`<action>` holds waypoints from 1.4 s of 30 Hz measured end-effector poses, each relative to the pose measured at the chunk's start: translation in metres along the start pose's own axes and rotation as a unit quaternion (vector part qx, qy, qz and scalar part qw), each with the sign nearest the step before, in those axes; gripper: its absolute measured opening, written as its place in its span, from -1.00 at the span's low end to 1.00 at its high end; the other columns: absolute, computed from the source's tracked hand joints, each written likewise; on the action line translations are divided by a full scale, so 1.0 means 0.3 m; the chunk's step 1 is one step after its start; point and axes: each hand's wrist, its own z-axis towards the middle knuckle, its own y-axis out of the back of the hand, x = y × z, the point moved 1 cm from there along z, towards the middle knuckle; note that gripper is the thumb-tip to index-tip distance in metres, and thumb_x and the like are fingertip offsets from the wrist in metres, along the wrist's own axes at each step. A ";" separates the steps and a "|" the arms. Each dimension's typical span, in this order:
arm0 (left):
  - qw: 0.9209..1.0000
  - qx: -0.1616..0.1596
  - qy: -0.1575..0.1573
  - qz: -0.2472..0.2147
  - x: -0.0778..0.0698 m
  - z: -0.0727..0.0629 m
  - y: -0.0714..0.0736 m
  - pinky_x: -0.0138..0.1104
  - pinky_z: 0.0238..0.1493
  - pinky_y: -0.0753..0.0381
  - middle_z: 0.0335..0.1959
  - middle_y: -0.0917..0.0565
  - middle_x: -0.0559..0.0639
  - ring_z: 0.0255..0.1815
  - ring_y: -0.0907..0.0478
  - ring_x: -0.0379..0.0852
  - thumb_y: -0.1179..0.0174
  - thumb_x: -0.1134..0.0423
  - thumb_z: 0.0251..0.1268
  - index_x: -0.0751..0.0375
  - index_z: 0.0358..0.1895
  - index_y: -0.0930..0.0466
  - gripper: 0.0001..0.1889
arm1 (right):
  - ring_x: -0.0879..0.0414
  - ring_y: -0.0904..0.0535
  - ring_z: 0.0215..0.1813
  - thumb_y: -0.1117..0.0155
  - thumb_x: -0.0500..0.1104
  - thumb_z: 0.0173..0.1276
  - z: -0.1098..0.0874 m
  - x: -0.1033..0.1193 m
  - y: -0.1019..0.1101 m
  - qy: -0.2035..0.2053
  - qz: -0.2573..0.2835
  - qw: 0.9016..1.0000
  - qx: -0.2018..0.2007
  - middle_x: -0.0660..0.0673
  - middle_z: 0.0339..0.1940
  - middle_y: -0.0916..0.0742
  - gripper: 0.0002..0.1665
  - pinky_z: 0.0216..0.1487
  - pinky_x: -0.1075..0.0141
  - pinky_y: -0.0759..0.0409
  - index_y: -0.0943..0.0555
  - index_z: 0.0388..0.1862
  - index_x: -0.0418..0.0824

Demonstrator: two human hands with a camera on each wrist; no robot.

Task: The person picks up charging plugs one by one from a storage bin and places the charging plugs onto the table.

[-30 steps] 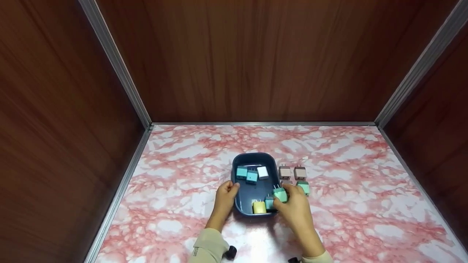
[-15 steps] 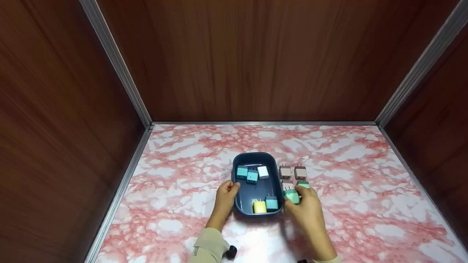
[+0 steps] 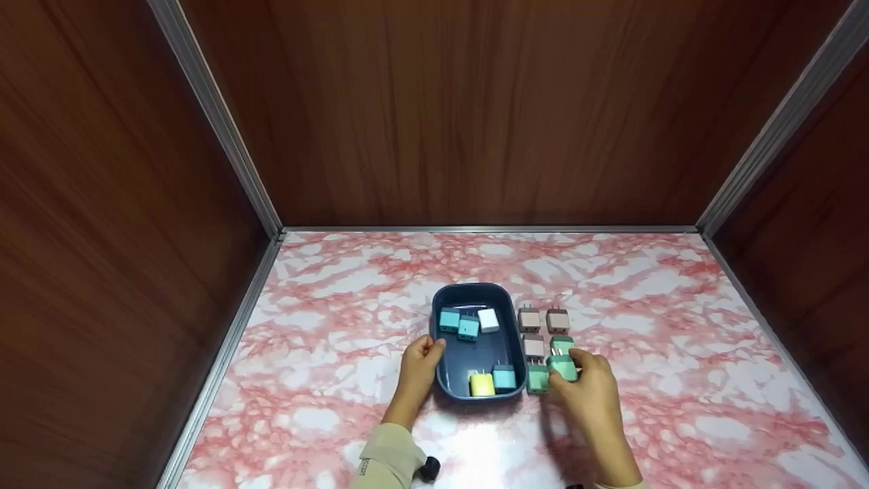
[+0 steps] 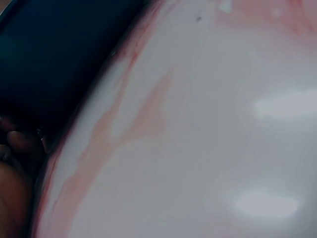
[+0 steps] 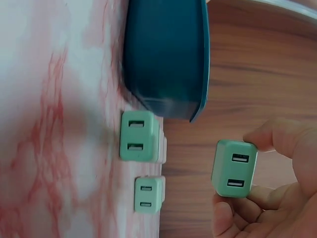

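Observation:
My left hand [image 3: 417, 370] grips the left rim of a dark blue bin [image 3: 475, 353] that stands on the table. Between thumb and fingers, my right hand [image 3: 592, 387] pinches a green USB charger [image 5: 235, 168], its two ports showing in the right wrist view. It hangs above the table, right of the bin. Close below are two green chargers [image 5: 138, 136] on the table, one nearer the bin. Three beige-pink chargers [image 3: 529, 320] stand beyond them. Inside the bin lie teal chargers [image 3: 449, 320], a white charger [image 3: 488, 320], a yellow charger [image 3: 482, 385] and a blue charger [image 3: 504, 379].
The table [image 3: 339, 305] has a red and white marbled top. Brown wood-grain panels [image 3: 475, 115] with grey metal edging close it in at the back and on both sides. The bin's outer wall [image 5: 163, 106] rises beside the green chargers.
My right hand has carried the green charger rightward from over the bin's right edge to above the table. Another green charger beside the bin is now uncovered. The left hand and bin stay put.

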 end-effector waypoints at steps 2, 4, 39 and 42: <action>1.000 -0.002 0.002 0.002 0.000 0.000 0.001 -0.43 -0.51 -0.19 -0.67 -0.25 -0.16 -0.62 -0.21 -0.30 -0.22 0.37 0.43 0.23 -0.58 -0.29 -0.61 | -0.21 -0.60 -0.05 -0.46 -0.18 0.14 0.004 -0.010 0.004 -0.010 -0.001 1.000 0.001 -0.41 -0.10 -0.64 -0.35 0.00 -0.04 -0.54 -0.58 0.18 -0.49; 1.000 -0.005 0.004 0.000 0.002 0.001 0.002 -0.43 -0.51 -0.18 -0.67 -0.25 -0.16 -0.61 -0.21 -0.29 -0.22 0.38 0.43 0.24 -0.58 -0.29 -0.61 | -0.21 -0.60 -0.04 -0.46 -0.18 0.14 0.007 -0.017 0.009 -0.015 0.000 1.000 0.002 -0.41 -0.09 -0.64 -0.35 -0.01 -0.03 -0.53 -0.59 0.18 -0.49; 0.999 -0.024 0.007 0.031 0.114 0.048 -0.011 -0.43 -0.52 -0.13 -0.68 -0.20 -0.18 -0.63 -0.16 -0.29 -0.24 0.33 0.42 0.19 -0.59 -0.25 -0.58 | -0.30 -0.56 0.01 -0.45 -0.11 0.19 0.016 -0.142 -0.044 -0.079 -0.005 0.996 0.028 -0.48 -0.02 -0.60 -0.27 0.10 -0.15 -0.50 -0.51 0.22 -0.53; 0.999 -0.014 0.012 0.032 0.112 0.051 -0.010 -0.42 -0.52 -0.13 -0.68 -0.19 -0.16 -0.63 -0.15 -0.28 -0.22 0.35 0.44 0.22 -0.60 -0.24 -0.58 | -0.28 -0.56 0.00 -0.43 -0.10 0.19 0.016 -0.151 -0.052 -0.086 -0.009 0.996 0.035 -0.46 -0.04 -0.60 -0.29 0.08 -0.13 -0.49 -0.51 0.21 -0.52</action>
